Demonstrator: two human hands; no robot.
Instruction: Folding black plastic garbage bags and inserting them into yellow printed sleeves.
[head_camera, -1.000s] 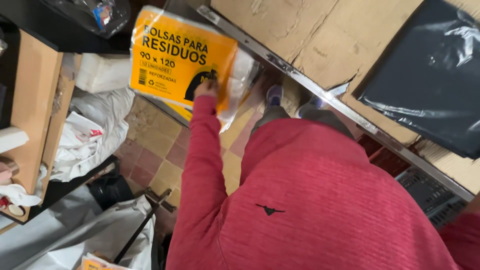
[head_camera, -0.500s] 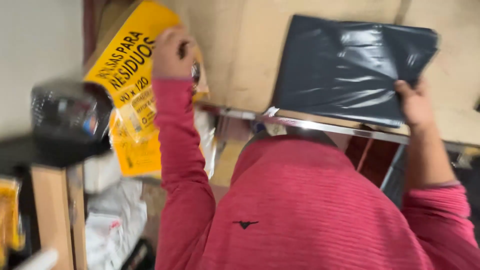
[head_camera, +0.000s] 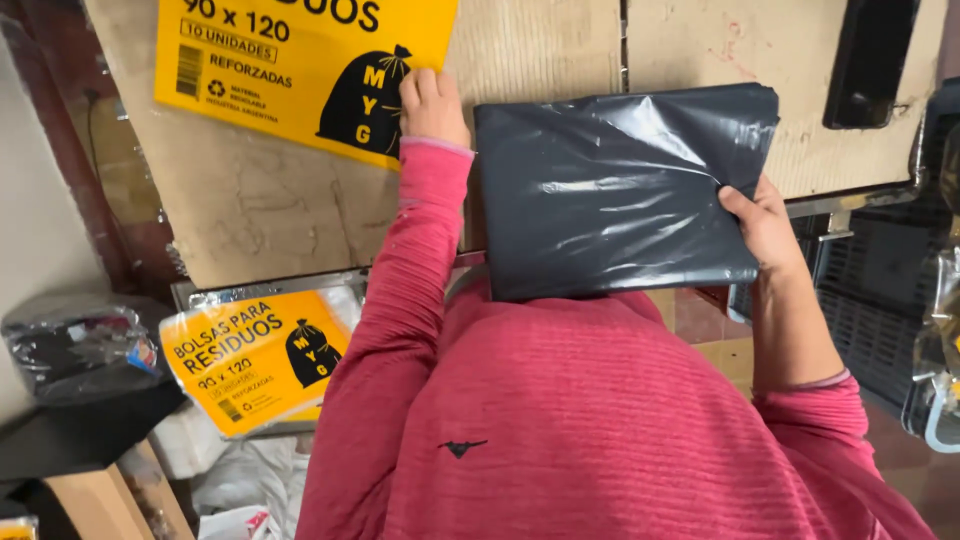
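My left hand (head_camera: 432, 103) grips the lower right corner of a yellow printed sheet (head_camera: 300, 60) with a black bag drawing, lying flat on the cardboard-covered table (head_camera: 260, 215). My right hand (head_camera: 765, 228) holds the right edge of a folded pack of dark grey plastic bags (head_camera: 620, 190). The pack rests on the table's near edge, just right of the yellow sheet. Both my arms are in red sleeves, and my red sweater (head_camera: 600, 420) fills the bottom of the view.
Below the table's metal edge, at the lower left, lies a second yellow-labelled packet in clear plastic (head_camera: 255, 362). A wrapped black bundle (head_camera: 75, 345) sits left of it. A black crate (head_camera: 870, 310) stands at the right and a flat black object (head_camera: 870, 60) at the top right.
My left hand has carried the yellow sheet up and laid it on the cardboard. My right hand has brought the dark bag pack to the middle, next to the sheet.
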